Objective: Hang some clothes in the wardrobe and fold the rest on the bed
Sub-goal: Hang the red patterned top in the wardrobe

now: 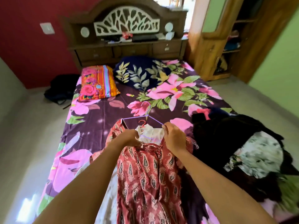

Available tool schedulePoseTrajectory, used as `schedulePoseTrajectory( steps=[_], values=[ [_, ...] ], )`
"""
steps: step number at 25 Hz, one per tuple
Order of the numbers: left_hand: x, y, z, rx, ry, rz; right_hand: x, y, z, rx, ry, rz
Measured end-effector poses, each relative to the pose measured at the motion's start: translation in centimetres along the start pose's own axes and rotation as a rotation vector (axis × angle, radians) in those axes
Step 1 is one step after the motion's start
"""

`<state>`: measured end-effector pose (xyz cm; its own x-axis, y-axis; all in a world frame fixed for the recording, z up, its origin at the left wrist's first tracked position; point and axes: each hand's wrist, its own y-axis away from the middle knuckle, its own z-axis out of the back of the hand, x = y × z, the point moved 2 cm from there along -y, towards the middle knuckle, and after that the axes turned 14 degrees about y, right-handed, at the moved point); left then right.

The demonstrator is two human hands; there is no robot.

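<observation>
Thin glossy lilac hanger [146, 118], soft printed cloth garment [145, 172], carved wooden headboard [126, 21].

A dark red wall [24, 46] with a white switch plate [47, 28] backs the carved wooden headboard [126, 23] — white tree fretwork above small drawers. Pale grey floor [24, 135] surrounds the bed [105, 113]. To the right, an open wooden wardrobe [210, 46] stands by a green wall [278, 62] — daylight comes through a window [171, 2] above

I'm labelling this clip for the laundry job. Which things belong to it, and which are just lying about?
Job: purple hanger, red paisley garment, white garment, red hanger, dark clothes pile, wardrobe, bed.
Lying about: orange pillow, navy leaf-print blanket, black bag, headboard.
</observation>
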<state>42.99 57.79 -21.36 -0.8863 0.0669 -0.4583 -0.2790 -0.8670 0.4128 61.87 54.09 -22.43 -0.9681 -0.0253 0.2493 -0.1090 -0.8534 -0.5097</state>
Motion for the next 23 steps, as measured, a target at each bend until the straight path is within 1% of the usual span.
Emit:
schedulePoseTrajectory(
  steps=[4,8,10,13,17,20,23],
  values=[
    [-6.9,7.4,1.1,0.022,-0.064,-0.164,0.3,4.5,10.3,-0.141,0.047,-0.153],
    [-12.6,13.7,0.0,0.175,-0.216,-0.273,-0.5,9.5,19.4,-0.288,0.148,-0.245],
    [-16.2,16.7,-0.8,0.261,-0.230,-0.328,-1.8,12.2,24.5,-0.365,0.219,-0.291],
    [-23.3,20.9,-2.7,0.314,-0.263,-0.464,-4.7,17.2,32.2,-0.439,0.334,-0.384],
    [-33.7,27.1,-8.2,0.367,-0.338,-0.669,-10.3,24.8,41.2,-0.449,0.464,-0.589],
    [-41.3,33.1,-14.4,0.407,-0.433,-0.821,-14.6,32.0,48.4,-0.537,0.563,-0.693],
    [-48.3,39.8,-21.4,0.465,-0.467,-0.942,-18.2,39.8,55.4,-0.609,0.677,-0.782]
  ],
)
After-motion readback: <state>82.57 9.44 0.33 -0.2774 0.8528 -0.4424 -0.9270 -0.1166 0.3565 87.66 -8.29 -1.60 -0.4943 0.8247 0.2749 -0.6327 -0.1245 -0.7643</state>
